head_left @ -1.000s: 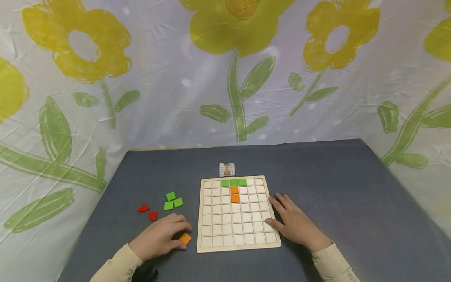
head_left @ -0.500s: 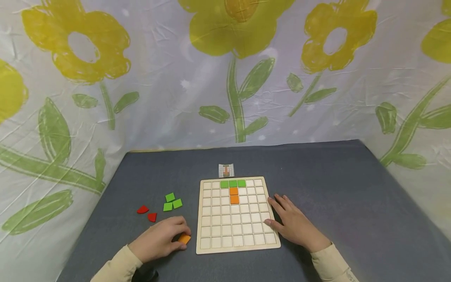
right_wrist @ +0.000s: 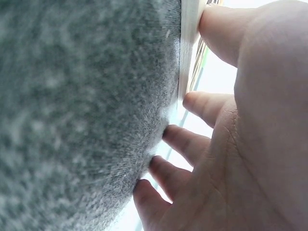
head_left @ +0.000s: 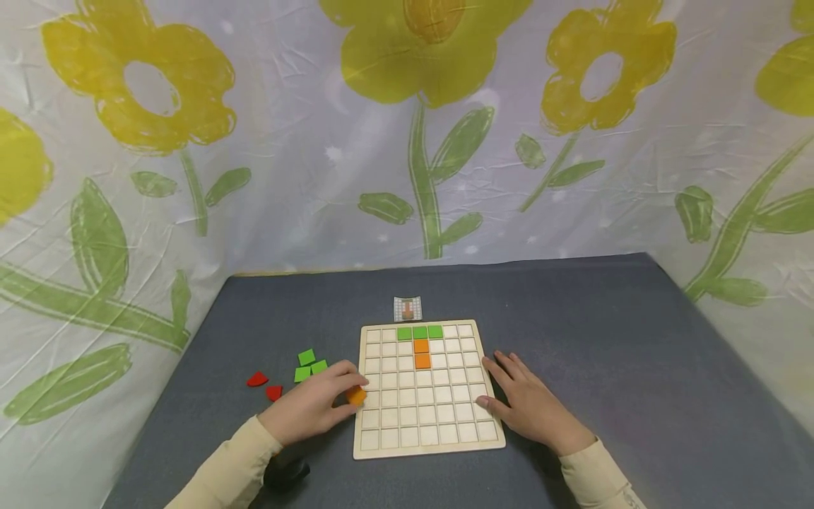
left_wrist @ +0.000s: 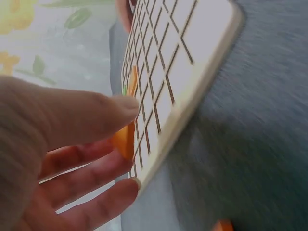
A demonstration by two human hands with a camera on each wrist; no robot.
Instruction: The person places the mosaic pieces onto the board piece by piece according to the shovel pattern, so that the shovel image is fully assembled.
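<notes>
Farthest to your left on the grey bench (head_left: 604, 339) lay two red pieces (head_left: 266, 386), curved on one side, and just right of them a small cluster of green squares (head_left: 309, 365), partly hidden behind your left hand (head_left: 314, 404). That hand pinched an orange tile (head_left: 355, 396) between thumb and fingers, right at the left edge of the wooden grid board (head_left: 427, 389), about halfway down its side; the left wrist view showed the orange tile (left_wrist: 123, 138) held on edge against the wooden grid board's (left_wrist: 192, 91) rim, with your thumb over it and your other fingers (left_wrist: 91, 175) curled below. On the board, three green tiles (head_left: 420, 332) sat side by side in the top row, and two orange tiles (head_left: 422, 353) ran down from the middle one; the other cells were bare wood. Just behind the board lay a small printed card (head_left: 408, 308), too small to read. Your right hand (head_left: 526, 403) rested flat and relaxed at the board's right edge, holding nothing, thumb tip on the wood and fingers spread along the rim; the right wrist view showed your fingers (right_wrist: 211, 108) touching that edge. Flower-printed cloth (head_left: 407, 134) hung behind and at both sides.
</notes>
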